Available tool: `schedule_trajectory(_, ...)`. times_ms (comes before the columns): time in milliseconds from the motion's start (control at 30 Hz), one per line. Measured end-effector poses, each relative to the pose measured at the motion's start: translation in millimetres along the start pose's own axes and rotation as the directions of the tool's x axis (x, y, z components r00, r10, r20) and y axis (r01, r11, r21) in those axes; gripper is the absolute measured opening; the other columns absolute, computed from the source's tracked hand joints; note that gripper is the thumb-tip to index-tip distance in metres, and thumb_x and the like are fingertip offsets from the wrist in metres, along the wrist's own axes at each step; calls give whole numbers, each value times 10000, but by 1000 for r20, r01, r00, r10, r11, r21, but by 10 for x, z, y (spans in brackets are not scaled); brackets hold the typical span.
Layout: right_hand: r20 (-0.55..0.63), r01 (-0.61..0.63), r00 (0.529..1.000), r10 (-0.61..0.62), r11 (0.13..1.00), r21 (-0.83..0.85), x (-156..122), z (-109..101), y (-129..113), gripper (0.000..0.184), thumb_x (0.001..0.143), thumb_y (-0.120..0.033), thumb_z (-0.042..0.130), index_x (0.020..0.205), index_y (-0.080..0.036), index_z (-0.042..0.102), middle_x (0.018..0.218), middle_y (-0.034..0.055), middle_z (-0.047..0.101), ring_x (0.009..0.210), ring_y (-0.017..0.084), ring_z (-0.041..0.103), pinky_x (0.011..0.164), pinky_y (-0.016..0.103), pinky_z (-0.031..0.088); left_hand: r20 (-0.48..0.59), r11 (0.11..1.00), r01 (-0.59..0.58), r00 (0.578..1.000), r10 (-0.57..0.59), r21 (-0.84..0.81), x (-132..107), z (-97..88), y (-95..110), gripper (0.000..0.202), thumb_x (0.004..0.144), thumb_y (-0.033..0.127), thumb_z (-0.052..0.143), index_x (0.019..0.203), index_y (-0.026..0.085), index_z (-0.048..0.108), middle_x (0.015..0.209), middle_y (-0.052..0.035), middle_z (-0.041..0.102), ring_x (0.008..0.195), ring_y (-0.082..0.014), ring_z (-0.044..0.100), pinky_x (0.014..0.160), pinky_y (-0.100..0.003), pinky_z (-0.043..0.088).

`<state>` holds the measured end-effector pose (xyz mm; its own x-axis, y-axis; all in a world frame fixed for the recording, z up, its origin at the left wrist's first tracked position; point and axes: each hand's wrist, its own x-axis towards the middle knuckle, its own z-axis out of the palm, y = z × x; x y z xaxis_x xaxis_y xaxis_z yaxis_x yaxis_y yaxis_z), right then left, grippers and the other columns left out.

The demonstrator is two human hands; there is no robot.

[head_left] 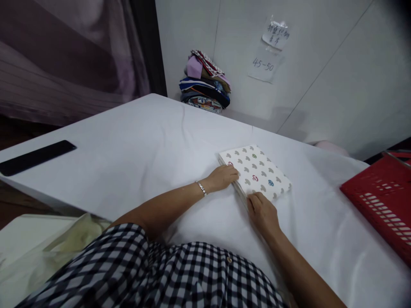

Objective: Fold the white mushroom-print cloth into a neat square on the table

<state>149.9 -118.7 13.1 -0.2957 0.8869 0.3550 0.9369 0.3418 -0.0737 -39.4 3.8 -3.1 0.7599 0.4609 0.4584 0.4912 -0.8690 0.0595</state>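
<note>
A folded white cloth [261, 164] with grey, red, green and blue mushroom-like prints lies on the white-covered table [135, 141], right of the middle. My left hand [223, 176], with a silver bracelet at the wrist, grips its near left edge, fingers curled over the top. At the near corner of the same edge, my right hand [263, 211] is closed on the cloth with bent fingers. Both thumbs are mostly hidden. Along the side between my hands, several stacked layers show.
At the right stands a red plastic basket [379, 192]. A long black flat object [35, 157] lies at the table's left edge. Against the far wall is a pile of folded fabrics [205, 83], with handwritten paper notes [263, 66] above to the right. A curtain [70, 60] hangs at the left.
</note>
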Motion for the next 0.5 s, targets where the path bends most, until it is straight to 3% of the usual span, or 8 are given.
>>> schedule_trajectory(267, 17, 7, 1000, -7, 1000, 15, -29, 37, 4, 232, 918, -235, 374, 875, -201, 600, 868, 48, 600, 668, 139, 537, 535, 242, 333, -34, 1000, -15, 999, 14, -7, -36, -13, 1, 269, 874, 71, 371, 907, 164, 622, 993, -75, 630, 914, -181, 517, 807, -319, 433)
schedule_trajectory(500, -43, -7, 999, 7, 1000, 1, -56, 51, -1, 202, 907, -224, 387, 935, -195, 586, 890, 65, 600, 776, 170, 548, 591, 259, 369, -42, 998, -41, 998, 39, -55, -13, -39, -38, 265, 871, 87, 386, 940, 168, 629, 992, -91, 628, 915, -182, 526, 799, -327, 453)
